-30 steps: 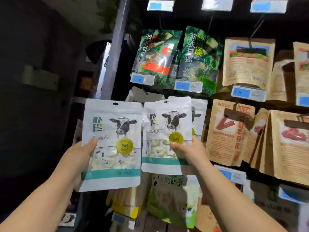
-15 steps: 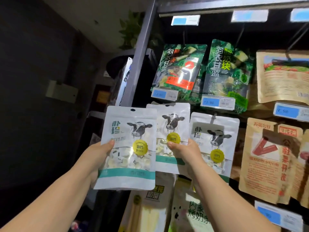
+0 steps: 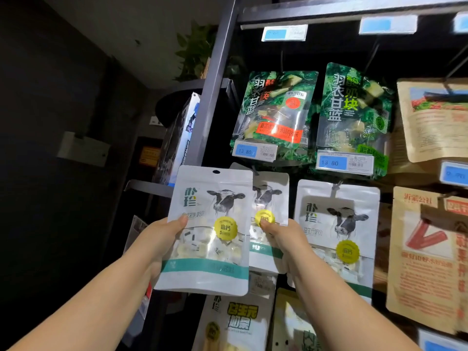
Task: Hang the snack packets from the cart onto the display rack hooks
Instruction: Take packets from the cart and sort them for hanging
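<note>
The right hand has carried the second packet leftward, off the hanging packet it covered a second ago; that one now shows whole beside it. The second packet's left edge has slipped behind the front packet in the left hand, and its top now sits just below the leftmost blue price tag.

I count three white cow packets, two green packets and two bare hands before the rack.

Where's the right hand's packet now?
Head view, centre: white cow-print plastic packet, pinched by the right hand, partly behind the left hand's matching packet, left of the hung one.
</note>
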